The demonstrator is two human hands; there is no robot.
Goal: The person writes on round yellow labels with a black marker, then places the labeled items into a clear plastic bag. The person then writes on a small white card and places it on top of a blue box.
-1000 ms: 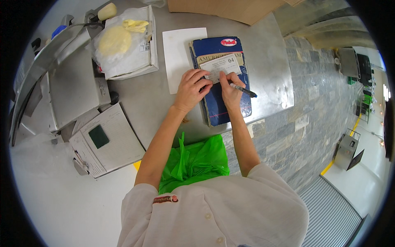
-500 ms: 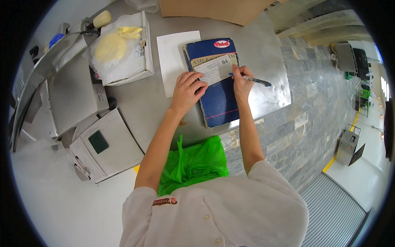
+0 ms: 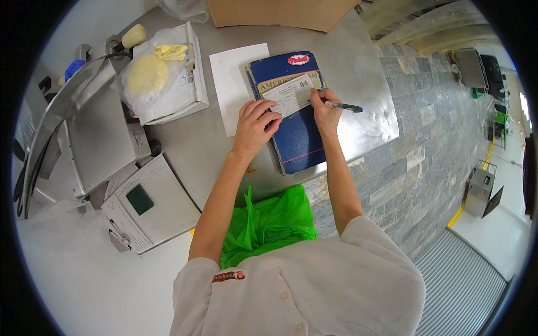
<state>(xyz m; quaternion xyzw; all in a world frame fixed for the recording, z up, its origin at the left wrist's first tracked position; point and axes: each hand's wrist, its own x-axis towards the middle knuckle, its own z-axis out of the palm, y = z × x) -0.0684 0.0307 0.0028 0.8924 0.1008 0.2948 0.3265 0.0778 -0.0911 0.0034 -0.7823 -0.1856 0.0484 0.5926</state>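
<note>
The left hand lay flat, fingers spread and unclenched, grasping nothing; its fingertips pressed on the lower left edge of a small white paper slip and on the cover beneath it. That slip rested tilted on the upper half of a large dark blue rectangular package, which lay on the stainless steel counter with its lower end reaching the counter's front edge. The right hand was closed around a blue ballpoint pen, holding it so the barrel pointed out to the right, with the hand touching the slip's right edge. Just left of the package, and partly under the left hand's thumb side, lay a plain white sheet of paper. Farther left stood a white tray lined with clear plastic wrap, bearing a round pale yellow block of cheese and some yellow slices. A brown cardboard box sat at the counter's far edge. To the left were a steel slicing machine and, nearer the person, a grey-white counter scale with a dark display. A bright green plastic bag hung below the counter's front edge, between the forearms, against the grey stone-tiled front.
</note>
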